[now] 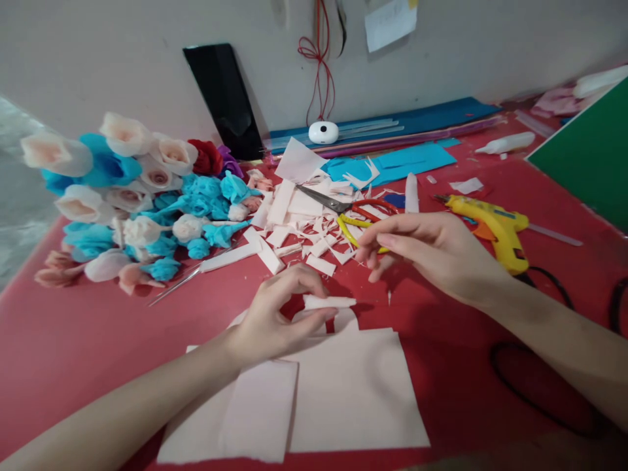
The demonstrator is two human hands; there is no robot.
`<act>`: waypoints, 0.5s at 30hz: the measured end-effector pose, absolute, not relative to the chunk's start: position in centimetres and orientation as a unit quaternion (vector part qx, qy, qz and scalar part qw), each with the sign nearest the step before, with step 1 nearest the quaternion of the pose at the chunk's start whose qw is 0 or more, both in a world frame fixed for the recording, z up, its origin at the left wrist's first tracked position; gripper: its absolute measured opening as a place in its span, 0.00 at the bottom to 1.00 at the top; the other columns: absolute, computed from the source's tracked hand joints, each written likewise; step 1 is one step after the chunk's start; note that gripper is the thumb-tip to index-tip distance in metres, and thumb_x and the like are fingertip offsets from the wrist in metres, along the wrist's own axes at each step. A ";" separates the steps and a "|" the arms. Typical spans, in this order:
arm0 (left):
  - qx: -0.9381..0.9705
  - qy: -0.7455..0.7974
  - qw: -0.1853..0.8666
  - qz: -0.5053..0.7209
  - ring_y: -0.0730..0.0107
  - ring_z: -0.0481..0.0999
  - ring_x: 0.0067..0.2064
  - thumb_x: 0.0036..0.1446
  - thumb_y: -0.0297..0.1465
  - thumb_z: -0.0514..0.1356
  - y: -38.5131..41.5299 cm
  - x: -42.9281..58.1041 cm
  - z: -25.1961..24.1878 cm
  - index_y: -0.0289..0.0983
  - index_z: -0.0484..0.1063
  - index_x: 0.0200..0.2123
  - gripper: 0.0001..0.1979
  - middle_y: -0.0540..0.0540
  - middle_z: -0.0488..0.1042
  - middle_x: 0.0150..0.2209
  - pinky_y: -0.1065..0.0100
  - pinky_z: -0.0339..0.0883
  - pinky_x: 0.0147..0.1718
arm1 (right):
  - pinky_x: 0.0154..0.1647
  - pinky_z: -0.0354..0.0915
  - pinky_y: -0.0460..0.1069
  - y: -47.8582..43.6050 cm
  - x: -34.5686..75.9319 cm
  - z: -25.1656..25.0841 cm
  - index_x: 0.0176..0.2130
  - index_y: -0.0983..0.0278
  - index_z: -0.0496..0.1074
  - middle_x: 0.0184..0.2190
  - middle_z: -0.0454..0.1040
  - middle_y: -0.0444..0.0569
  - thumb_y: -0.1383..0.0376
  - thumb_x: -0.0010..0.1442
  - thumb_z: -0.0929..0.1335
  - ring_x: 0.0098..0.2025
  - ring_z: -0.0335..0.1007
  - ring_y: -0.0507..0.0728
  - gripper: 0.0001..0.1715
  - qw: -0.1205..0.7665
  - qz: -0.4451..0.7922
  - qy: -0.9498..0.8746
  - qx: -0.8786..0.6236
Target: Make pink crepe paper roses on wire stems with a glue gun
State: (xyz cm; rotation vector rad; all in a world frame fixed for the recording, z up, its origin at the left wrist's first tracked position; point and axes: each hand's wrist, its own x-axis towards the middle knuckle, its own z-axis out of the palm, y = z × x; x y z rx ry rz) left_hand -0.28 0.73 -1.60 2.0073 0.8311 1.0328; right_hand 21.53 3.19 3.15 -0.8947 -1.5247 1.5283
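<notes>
Pinching a small pale paper roll (341,302) between thumb and fingers, your left hand (277,317) holds it just above the pale sheets (353,399) by the table's (73,347) near edge! Over to your right hand (434,256), apart from the left, its fingers loosely curved and parted beside the scissors (338,206); whether they touch, I can't tell. Paper flowers (201,196) crowd toward the left edge, and the yellow glue gun (505,232) lies toward the right edge.
</notes>
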 end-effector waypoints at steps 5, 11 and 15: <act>0.770 0.334 0.374 0.394 0.70 0.71 0.35 0.50 0.24 0.61 0.7 -0.3 -1.8 0.37 0.64 0.32 0.08 0.48 0.69 0.30 0.68 0.65 0.33 | 0.28 0.70 0.40 3.1 21.5 3.1 0.32 0.68 0.73 0.29 0.73 0.44 0.70 0.59 0.64 0.27 0.71 0.46 0.08 0.388 0.595 -0.597 -0.373; 0.768 0.339 0.384 0.385 0.68 0.71 0.36 0.52 0.27 0.60 0.7 -0.4 -1.7 0.37 0.64 0.32 0.06 0.47 0.69 0.30 0.68 0.65 0.33 | 0.26 0.69 0.40 3.0 21.6 2.9 0.30 0.65 0.73 0.28 0.74 0.43 0.73 0.54 0.65 0.24 0.70 0.47 0.07 0.378 0.582 -0.600 -0.399; 0.770 0.343 0.379 0.382 0.69 0.71 0.36 0.51 0.26 0.61 0.5 -0.6 -1.6 0.38 0.64 0.33 0.07 0.48 0.69 0.30 0.68 0.64 0.32 | 0.27 0.67 0.38 3.0 21.6 2.6 0.30 0.65 0.75 0.27 0.75 0.44 0.71 0.51 0.68 0.26 0.71 0.46 0.04 0.373 0.560 -0.618 -0.406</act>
